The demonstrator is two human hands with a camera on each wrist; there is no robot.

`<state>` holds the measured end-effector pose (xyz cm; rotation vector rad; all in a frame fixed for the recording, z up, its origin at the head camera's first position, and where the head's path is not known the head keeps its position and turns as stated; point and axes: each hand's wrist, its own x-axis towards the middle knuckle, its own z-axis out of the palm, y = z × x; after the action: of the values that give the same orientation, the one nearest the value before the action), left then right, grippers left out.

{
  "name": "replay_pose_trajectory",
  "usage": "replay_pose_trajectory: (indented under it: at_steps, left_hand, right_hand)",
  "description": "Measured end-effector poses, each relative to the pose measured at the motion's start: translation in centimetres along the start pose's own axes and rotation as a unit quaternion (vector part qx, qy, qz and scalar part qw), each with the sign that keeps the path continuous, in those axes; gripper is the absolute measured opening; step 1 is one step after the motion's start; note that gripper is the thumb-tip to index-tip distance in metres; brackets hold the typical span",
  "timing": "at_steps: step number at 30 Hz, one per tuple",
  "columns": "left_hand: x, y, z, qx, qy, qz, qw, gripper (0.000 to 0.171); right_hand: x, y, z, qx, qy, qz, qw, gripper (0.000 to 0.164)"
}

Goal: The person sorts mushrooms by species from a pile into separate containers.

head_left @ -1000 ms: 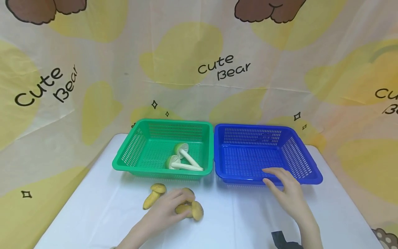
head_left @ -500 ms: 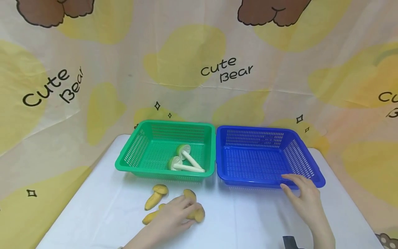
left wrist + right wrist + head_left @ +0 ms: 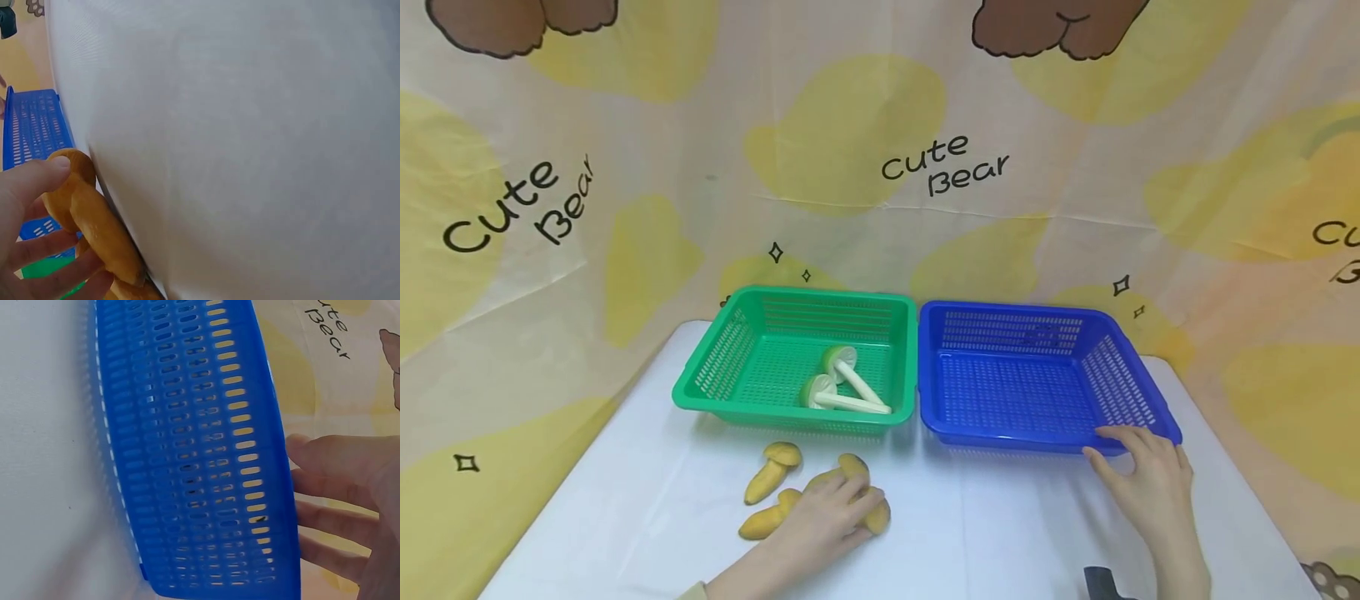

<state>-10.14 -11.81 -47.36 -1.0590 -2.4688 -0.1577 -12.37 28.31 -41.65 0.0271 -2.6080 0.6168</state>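
Note:
My left hand (image 3: 827,521) is over a cluster of yellow-brown toy mushrooms on the table. In the left wrist view its thumb lies on the cap of one mushroom (image 3: 103,228), with the fingers curled along its other side. The hand partly covers this cluster in the head view; a mushroom cap (image 3: 877,518) shows beyond the fingers. Two more yellow mushrooms, one (image 3: 767,479) farther back and one (image 3: 762,523) nearer, lie left of the hand. My right hand (image 3: 1153,487) is at the front right rim of the blue basket (image 3: 1000,439), fingers loosely bent, holding nothing.
Left of the blue basket stands a green basket (image 3: 790,417) holding two white-stemmed mushrooms (image 3: 857,404) with green caps. Behind both hangs a printed cloth (image 3: 820,133). A black object (image 3: 1099,582) shows at the lower edge, near the right forearm.
The left hand has shifted slightly right and nearer over the mushrooms, uncovering one at its left. My right hand has moved rightward along the blue basket's front rim.

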Motion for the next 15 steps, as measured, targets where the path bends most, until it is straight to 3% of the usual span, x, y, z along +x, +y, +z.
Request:
replay_pose_trajectory:
  at_steps: [15]
  left_hand:
    - [-0.13, 0.55, 0.2, -0.035, 0.003, -0.037, 0.9987, 0.04]
  right_hand:
    - [0.11, 0.18, 0.8, 0.013, 0.055, -0.021, 0.998, 0.025]
